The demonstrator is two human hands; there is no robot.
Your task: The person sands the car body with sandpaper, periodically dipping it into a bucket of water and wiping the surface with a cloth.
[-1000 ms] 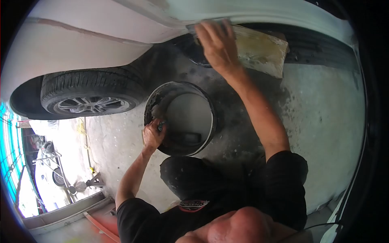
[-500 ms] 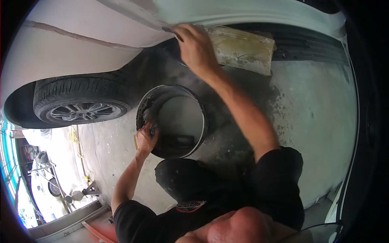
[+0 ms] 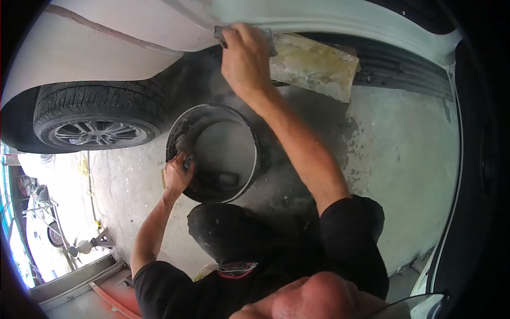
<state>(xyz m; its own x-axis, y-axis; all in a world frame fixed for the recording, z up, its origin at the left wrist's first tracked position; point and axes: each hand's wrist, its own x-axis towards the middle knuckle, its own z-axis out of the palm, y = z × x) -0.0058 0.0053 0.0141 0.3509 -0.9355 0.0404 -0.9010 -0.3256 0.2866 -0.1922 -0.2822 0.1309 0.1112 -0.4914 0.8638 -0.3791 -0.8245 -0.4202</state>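
My right hand (image 3: pixel 244 63) is closed around a piece of grey sandpaper (image 3: pixel 219 35), which it presses along the lower edge of the pale car body panel (image 3: pixel 297 16). The sheet sticks out on both sides of my fingers. Down at the left, my left hand (image 3: pixel 178 174) is a fist at the rim of a round black bucket (image 3: pixel 256 141). A small dark blue thing (image 3: pixel 187 162) shows by its thumb; I cannot tell what it is. Cloudy grey water (image 3: pixel 226 146) stands in the bucket, with a dark oblong block (image 3: pixel 226 178) at its near side.
Left of the bucket is the car's wheel (image 3: pixel 98 117). A stained, yellowish flat piece of card (image 3: pixel 316 66) lies below the sill, right of my right hand. The concrete floor (image 3: pixel 404 159) has dark wet patches. A metal stand (image 3: pixel 93 242) stands at the lower left.
My right hand has shifted slightly along the panel edge, and more of the grey sheet shows. The whole view has moved a little; my left hand keeps its place at the bucket rim.
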